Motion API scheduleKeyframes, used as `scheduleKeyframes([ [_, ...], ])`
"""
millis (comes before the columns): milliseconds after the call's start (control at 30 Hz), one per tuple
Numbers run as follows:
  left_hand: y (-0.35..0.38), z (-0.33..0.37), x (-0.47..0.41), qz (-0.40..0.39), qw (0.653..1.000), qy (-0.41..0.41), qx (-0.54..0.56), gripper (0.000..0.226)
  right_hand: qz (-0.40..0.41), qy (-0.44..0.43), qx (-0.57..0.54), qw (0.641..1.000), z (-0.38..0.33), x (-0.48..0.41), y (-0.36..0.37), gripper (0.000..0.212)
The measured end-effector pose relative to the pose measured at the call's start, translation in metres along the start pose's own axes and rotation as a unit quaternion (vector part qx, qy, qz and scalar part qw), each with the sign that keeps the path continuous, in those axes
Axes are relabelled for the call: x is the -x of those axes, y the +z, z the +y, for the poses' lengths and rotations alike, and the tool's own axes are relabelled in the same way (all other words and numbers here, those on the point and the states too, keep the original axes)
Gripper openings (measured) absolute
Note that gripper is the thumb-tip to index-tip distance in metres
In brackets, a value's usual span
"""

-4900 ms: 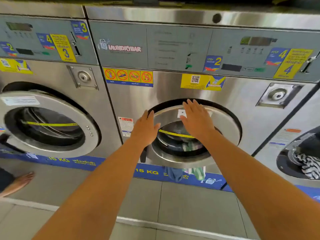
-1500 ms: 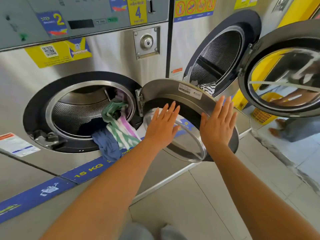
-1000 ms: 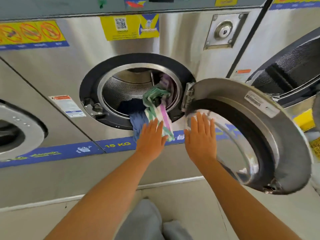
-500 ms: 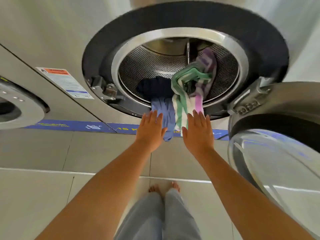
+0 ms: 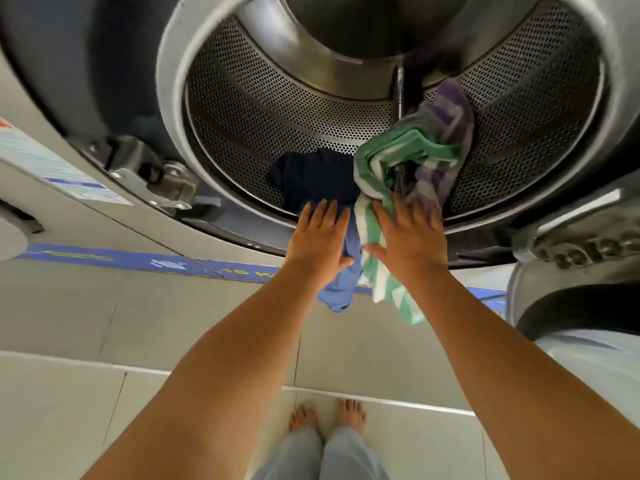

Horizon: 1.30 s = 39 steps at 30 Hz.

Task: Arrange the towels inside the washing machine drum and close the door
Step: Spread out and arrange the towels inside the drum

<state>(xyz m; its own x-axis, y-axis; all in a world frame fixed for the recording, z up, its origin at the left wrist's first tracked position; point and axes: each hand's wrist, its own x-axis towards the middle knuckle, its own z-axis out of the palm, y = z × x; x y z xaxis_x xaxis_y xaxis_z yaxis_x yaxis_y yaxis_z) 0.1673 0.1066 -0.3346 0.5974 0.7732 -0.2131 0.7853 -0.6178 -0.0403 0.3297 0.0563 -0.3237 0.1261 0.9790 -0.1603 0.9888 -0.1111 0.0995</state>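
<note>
The washer's perforated steel drum (image 5: 277, 109) stands open in front of me. A green, white and purple striped towel (image 5: 415, 147) spills from the drum over its lower rim. A blue towel (image 5: 341, 289) hangs over the rim beside it, and a dark navy cloth (image 5: 311, 178) lies inside behind it. My left hand (image 5: 320, 237) rests flat on the blue towel at the rim, fingers spread. My right hand (image 5: 408, 237) lies flat on the striped towel, fingers spread. The machine's door (image 5: 571, 306) hangs open at the right on its hinge (image 5: 588, 247).
The door latch (image 5: 152, 181) juts from the left side of the opening. A blue strip (image 5: 121, 259) runs along the machine's base above the tiled floor (image 5: 104, 341). My bare feet (image 5: 327, 415) stand on the tiles close below.
The door went from shut to swung fully open at the right. I have leaned in close, and both hands moved from the door onto the towels hanging over the rim.
</note>
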Motion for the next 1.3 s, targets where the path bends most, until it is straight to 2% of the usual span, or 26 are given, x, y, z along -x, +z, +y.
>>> scheduleKeyframes([
  [133,0.011,-0.006,-0.018,0.014,1.000,0.015,-0.005,0.090,0.051,-0.032,0.037,0.998,0.006,-0.002,0.015,0.068],
  [267,0.013,-0.018,-0.024,0.036,0.998,0.051,-0.017,0.074,0.084,-0.052,0.020,0.995,0.009,-0.001,0.016,0.058],
  [467,0.008,-0.034,-0.017,0.083,0.993,0.087,-0.016,0.053,0.101,-0.025,-0.050,0.993,0.007,-0.001,0.011,0.050],
  [567,0.000,-0.041,-0.012,0.103,0.988,0.109,-0.024,0.034,0.118,-0.013,-0.076,0.990,0.006,-0.001,0.008,0.036],
  [667,-0.015,-0.047,-0.006,0.136,0.987,0.072,-0.047,0.021,0.131,0.015,-0.091,0.987,0.003,-0.003,-0.002,0.022],
  [733,-0.028,-0.050,-0.007,0.177,0.984,0.012,0.011,0.019,0.145,0.053,-0.145,0.977,0.004,-0.010,-0.014,0.024],
  [833,-0.055,-0.054,-0.020,0.242,0.951,-0.126,0.148,0.022,0.215,0.114,-0.231,0.942,0.013,-0.032,-0.045,0.034],
  [933,-0.082,-0.059,-0.038,0.307,0.881,-0.247,0.260,0.032,0.321,0.158,-0.286,0.889,0.019,-0.051,-0.081,0.041],
  [1033,-0.108,-0.064,-0.056,0.361,0.810,-0.291,0.359,0.041,0.417,0.198,-0.292,0.838,0.020,-0.064,-0.104,0.043],
  [1100,-0.114,-0.062,-0.062,0.411,0.783,-0.268,0.383,0.044,0.434,0.202,-0.266,0.837,0.020,-0.070,-0.106,0.044],
  [1133,-0.112,-0.061,-0.062,0.423,0.789,-0.248,0.371,0.045,0.416,0.198,-0.243,0.854,0.021,-0.072,-0.103,0.044],
  [1167,-0.108,-0.059,-0.062,0.416,0.812,-0.226,0.341,0.047,0.378,0.188,-0.216,0.881,0.022,-0.073,-0.097,0.043],
  [1200,-0.099,-0.058,-0.061,0.386,0.850,-0.203,0.297,0.049,0.325,0.170,-0.183,0.912,0.021,-0.073,-0.087,0.041],
  [1267,-0.076,-0.059,-0.059,0.266,0.929,-0.150,0.209,0.055,0.208,0.114,-0.125,0.963,0.020,-0.069,-0.064,0.038],
  [1300,-0.064,-0.060,-0.057,0.193,0.957,-0.128,0.175,0.058,0.147,0.091,-0.111,0.979,0.019,-0.066,-0.053,0.039],
])
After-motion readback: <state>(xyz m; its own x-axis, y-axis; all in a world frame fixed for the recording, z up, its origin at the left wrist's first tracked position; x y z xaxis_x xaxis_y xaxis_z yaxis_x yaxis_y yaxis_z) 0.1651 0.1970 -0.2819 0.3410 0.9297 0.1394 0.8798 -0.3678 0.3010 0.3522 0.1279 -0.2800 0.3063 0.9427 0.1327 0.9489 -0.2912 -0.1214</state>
